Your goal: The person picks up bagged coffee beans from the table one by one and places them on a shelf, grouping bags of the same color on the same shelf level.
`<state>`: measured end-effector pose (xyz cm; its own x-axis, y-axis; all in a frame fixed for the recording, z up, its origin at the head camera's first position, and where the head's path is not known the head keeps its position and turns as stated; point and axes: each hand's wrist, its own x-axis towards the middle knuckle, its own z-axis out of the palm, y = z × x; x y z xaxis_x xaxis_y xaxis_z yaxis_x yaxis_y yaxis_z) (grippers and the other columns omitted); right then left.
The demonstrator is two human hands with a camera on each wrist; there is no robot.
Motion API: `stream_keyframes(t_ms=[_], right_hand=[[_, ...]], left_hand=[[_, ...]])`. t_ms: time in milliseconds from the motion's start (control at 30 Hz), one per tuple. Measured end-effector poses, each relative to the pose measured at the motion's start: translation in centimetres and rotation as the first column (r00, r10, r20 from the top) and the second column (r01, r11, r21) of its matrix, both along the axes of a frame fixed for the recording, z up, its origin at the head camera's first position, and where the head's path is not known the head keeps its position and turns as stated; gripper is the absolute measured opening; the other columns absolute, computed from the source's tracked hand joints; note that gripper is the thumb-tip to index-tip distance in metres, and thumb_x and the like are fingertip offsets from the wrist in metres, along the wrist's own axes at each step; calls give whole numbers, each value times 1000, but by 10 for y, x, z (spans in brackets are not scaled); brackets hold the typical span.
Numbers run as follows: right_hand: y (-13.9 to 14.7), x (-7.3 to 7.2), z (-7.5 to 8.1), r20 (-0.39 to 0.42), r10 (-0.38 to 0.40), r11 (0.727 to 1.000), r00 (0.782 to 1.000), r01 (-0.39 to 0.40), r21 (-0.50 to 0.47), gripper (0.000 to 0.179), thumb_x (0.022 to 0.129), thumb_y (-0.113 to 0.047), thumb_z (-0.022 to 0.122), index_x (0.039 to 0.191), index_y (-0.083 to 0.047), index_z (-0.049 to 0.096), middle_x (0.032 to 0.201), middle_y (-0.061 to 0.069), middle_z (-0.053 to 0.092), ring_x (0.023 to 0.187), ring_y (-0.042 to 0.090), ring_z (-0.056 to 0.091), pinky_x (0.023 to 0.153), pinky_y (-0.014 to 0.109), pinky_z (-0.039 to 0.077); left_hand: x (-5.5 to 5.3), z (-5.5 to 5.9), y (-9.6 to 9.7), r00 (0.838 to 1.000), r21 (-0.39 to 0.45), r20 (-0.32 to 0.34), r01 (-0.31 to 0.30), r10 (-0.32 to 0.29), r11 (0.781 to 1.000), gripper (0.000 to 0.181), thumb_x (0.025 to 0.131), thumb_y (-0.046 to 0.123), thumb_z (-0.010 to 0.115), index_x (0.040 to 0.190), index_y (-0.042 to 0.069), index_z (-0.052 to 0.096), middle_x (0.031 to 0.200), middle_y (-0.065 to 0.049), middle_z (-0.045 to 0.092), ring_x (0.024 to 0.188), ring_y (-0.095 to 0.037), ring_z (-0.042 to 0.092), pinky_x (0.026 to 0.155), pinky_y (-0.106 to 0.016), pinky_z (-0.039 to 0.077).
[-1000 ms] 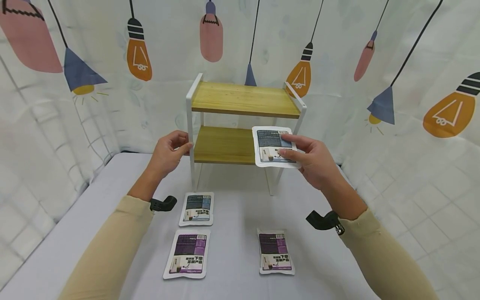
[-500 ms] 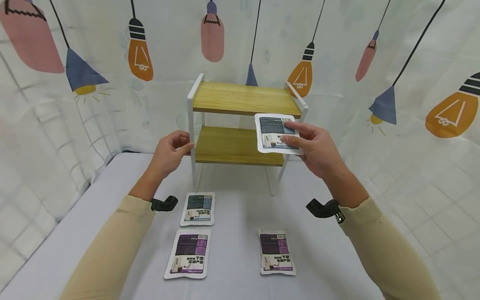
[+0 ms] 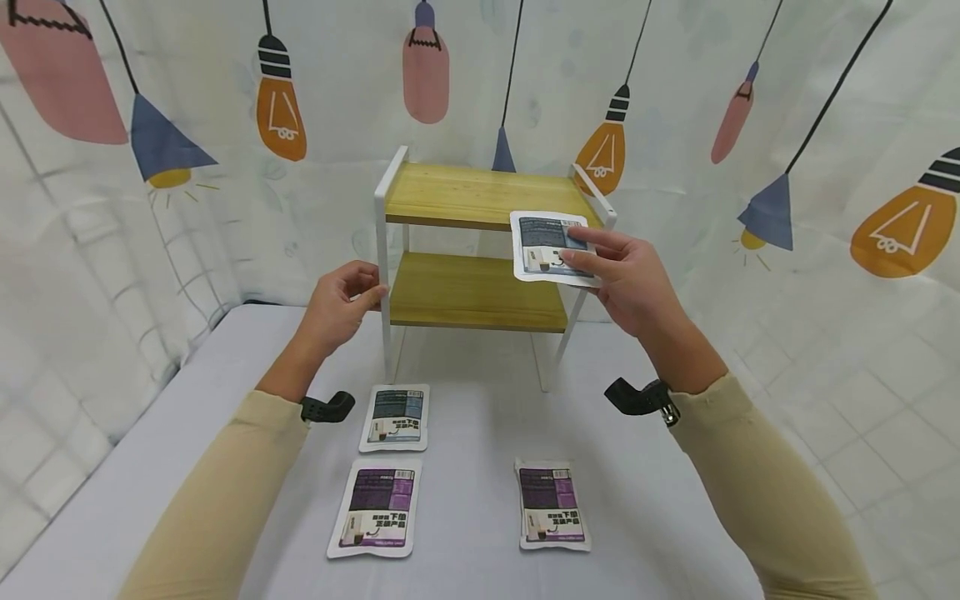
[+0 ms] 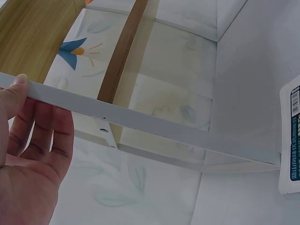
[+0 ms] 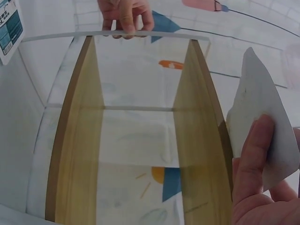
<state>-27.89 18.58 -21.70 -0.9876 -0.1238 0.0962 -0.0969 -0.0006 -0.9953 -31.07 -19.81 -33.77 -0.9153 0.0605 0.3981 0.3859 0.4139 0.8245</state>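
My right hand (image 3: 633, 279) pinches a white pouch with a dark blue label (image 3: 551, 247), thumb on the printed face. In the head view the pouch overlaps the right front edge of the upper wooden shelf board (image 3: 487, 196). Its plain white back (image 5: 262, 117) shows in the right wrist view, beside the upper board. My left hand (image 3: 341, 304) grips the left front post (image 3: 383, 275) of the two-tier rack, thumb on the near side and fingers behind, as the left wrist view (image 4: 35, 145) shows. The lower board (image 3: 476, 292) bears nothing.
On the white table (image 3: 465, 500) lie a blue-labelled pouch (image 3: 395, 418) before the rack's left leg, a purple-labelled pouch (image 3: 377, 508) nearer, and another purple-labelled pouch (image 3: 553, 505) to the right. A lamp-patterned curtain (image 3: 330, 100) hangs close behind the rack.
My right hand has lifted the pouch from in front of the lower board up to the upper board's front edge. The left hand keeps its grip on the post.
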Motion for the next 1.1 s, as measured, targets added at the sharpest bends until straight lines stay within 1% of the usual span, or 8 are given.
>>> stream_keyframes(t_ms=[167, 300, 533, 633, 900, 1100], right_hand=[[-2, -3, 3, -13, -15, 1000, 1000, 15, -1, 51, 90, -20, 80, 139, -20, 65, 146, 10, 51, 121, 33, 65, 94, 28, 59], [-4, -6, 5, -13, -24, 1000, 1000, 24, -14, 49, 92, -18, 78, 139, -18, 65, 147, 11, 52, 121, 32, 65, 93, 26, 59], [-6, -9, 8, -31, -41, 999, 999, 40, -20, 47, 94, -18, 75, 140, -12, 64, 149, 12, 50, 122, 31, 63, 90, 24, 59], [-6, -10, 10, -32, -40, 999, 999, 39, -30, 46, 94, -18, 75, 139, -11, 65, 150, 11, 49, 123, 31, 62, 89, 24, 59], [-4, -14, 15, 1, 21, 996, 1000, -21, -85, 51, 91, -17, 78, 139, -9, 64, 152, 9, 44, 126, 30, 58, 89, 23, 59], [1, -14, 18, 15, 88, 993, 996, -87, -75, 60, 89, -16, 80, 145, -9, 58, 153, 9, 43, 125, 27, 57, 91, 21, 58]], left_hand=[[0, 0, 0, 1000, -5, 5, -5, 5, 1000, 28, 103, 25, 64, 126, 9, 63, 109, -11, 66, 97, -11, 69, 87, -16, 56], [1, 1, 0, 1000, -6, 3, 0, 0, 1000, 29, 103, 25, 64, 126, 8, 63, 110, -12, 66, 98, -10, 68, 87, -15, 55], [1, 2, 1, 1000, 3, 13, 6, -6, 1000, 31, 103, 23, 64, 129, 6, 62, 112, -15, 66, 100, -13, 68, 85, -12, 54], [1, 2, 1, 1000, 11, 13, 8, -8, 1000, 29, 103, 21, 63, 128, 6, 62, 113, -15, 66, 102, -15, 67, 83, -12, 55], [0, 1, 0, 1000, 6, -3, 14, -14, 1000, 27, 103, 20, 63, 126, 6, 62, 111, -17, 66, 99, -14, 67, 81, -12, 55], [1, 2, 0, 1000, -2, 4, 12, -12, 1000, 30, 103, 21, 63, 128, 5, 61, 112, -16, 65, 103, -19, 67, 82, -11, 54]])
